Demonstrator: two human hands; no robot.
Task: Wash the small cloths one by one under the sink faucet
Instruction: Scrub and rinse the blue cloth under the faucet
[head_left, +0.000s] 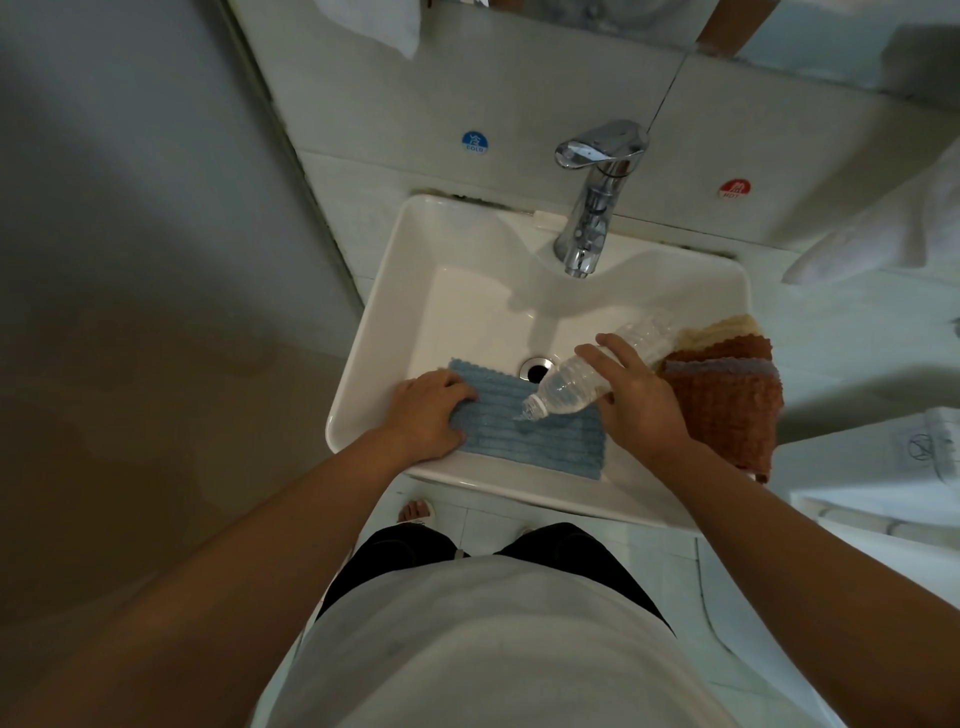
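Note:
A blue ribbed cloth (540, 436) lies spread over the near slope of the white sink (447, 249). My left hand (428, 410) rests on its left edge with fingers curled over the cloth. My right hand (631, 392) grips a clear plastic bottle (587, 376), tipped with its neck down to the left, and water runs from it onto the cloth. A stack of small cloths (727, 384), brown, rust and cream, sits on the sink's right rim. The chrome faucet (592, 208) stands at the back; no water shows at its spout.
The drain (535, 368) lies just beyond the blue cloth. Blue cold (474, 142) and red hot (734, 188) stickers mark the tiled wall. White towels (878, 234) hang at the right. A grey wall closes in on the left.

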